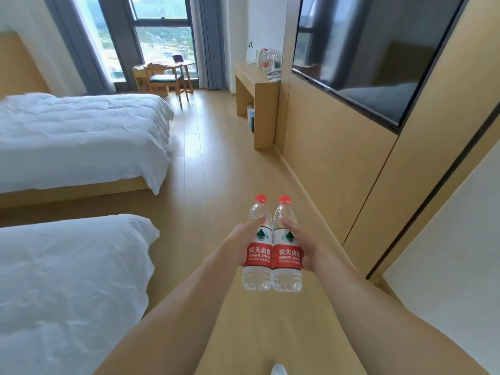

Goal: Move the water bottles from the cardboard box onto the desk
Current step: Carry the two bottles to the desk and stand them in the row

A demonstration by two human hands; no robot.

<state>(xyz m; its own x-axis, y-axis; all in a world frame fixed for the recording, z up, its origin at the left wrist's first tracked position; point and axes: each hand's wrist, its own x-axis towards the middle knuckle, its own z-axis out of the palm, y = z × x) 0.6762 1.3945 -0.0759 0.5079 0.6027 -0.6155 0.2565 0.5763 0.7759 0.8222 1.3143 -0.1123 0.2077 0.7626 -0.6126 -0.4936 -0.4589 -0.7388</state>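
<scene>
Two clear water bottles with red caps and red labels are held upright side by side, touching, above the wooden floor. My left hand [238,243] grips the left bottle [258,247] from its left side. My right hand [304,246] grips the right bottle [286,249] from its right side. The wooden desk [257,85] stands far ahead against the right wall, with a few red-labelled bottles [265,59] and a kettle standing on it. The cardboard box is out of sight.
Two beds with white bedding [75,136] fill the left side. A wood-panelled wall with a dark TV screen [373,55] runs along the right. A floor aisle [216,163] leads between them to the desk. A chair and small round table [173,74] stand by the window.
</scene>
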